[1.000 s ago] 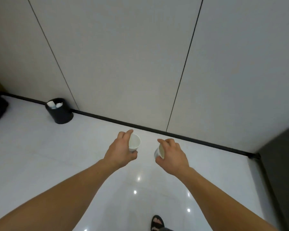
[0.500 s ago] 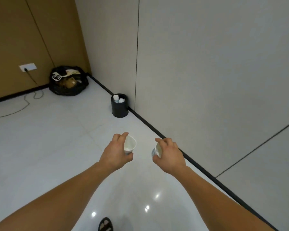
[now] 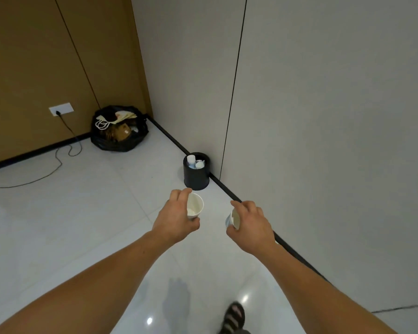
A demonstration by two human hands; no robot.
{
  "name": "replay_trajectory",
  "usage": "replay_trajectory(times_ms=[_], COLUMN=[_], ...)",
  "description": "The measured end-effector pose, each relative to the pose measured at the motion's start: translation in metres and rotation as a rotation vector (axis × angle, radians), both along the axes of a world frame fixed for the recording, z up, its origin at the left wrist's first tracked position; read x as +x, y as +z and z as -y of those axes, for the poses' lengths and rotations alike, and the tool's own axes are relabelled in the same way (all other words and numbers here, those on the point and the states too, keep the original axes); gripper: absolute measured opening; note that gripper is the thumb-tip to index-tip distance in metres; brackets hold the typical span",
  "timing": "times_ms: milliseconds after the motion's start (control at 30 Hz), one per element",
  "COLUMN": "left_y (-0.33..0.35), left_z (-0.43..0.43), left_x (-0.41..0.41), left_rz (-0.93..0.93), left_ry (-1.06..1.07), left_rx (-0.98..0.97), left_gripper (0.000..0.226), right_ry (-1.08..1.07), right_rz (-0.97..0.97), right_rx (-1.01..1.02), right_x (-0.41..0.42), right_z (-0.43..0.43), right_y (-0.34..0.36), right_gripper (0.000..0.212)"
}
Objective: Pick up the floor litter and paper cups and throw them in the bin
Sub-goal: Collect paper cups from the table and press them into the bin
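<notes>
1. White tiled floor [image 3: 70, 213], glossy, under both arms; grey wall [image 3: 323, 116] on the right, brown wall [image 3: 34, 56] at the back left.
2. Black rubbish bag [image 3: 111, 144], open and full, on the floor in the far corner.
3. Left hand [image 3: 176, 220], fingers and thumb curled around the left paper cup [image 3: 194, 206]; right hand [image 3: 251, 225], gripping the right paper cup [image 3: 233, 220] likewise.
4. Black bin [image 3: 196, 177], upright on the floor close against the grey wall, just ahead of both hands, several cups already inside.
5. Left paper cup tilted, inside visible, above the floor near the bin; right paper cup partly hidden by the fingers.
6. Wall socket [image 3: 60, 109] on the brown wall, dark cable [image 3: 58, 162] running from it over the floor.
</notes>
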State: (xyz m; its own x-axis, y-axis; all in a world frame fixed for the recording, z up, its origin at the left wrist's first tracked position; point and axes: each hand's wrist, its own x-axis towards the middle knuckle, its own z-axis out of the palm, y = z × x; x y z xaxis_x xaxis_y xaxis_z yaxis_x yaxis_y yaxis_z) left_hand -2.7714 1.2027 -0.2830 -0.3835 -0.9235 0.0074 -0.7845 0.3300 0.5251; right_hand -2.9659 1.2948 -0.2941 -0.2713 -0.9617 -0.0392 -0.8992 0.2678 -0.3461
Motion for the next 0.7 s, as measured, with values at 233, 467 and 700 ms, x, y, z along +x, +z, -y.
replay_trajectory(times_ms=[233, 467, 700], left_y=[0.000, -0.001, -0.034], left_z=[0.115, 0.226, 0.360], left_x=[-0.040, -0.056, -0.039], left_rz=[0.006, -0.004, -0.037], left_ry=[0.059, 0.112, 0.100], left_rx=[-0.016, 0.000, 0.032], left_gripper=[0.082, 0.082, 0.084], right_ry=[0.072, 0.110, 0.102], right_rz=[0.002, -0.020, -0.035], right_rx=[0.025, 0.049, 0.094], right_x=[-0.052, -0.079, -0.057], right_z=[0.140, 0.262, 0.392], right_y=[-0.002, 0.003, -0.016], right_gripper=[0.069, 0.068, 0.068])
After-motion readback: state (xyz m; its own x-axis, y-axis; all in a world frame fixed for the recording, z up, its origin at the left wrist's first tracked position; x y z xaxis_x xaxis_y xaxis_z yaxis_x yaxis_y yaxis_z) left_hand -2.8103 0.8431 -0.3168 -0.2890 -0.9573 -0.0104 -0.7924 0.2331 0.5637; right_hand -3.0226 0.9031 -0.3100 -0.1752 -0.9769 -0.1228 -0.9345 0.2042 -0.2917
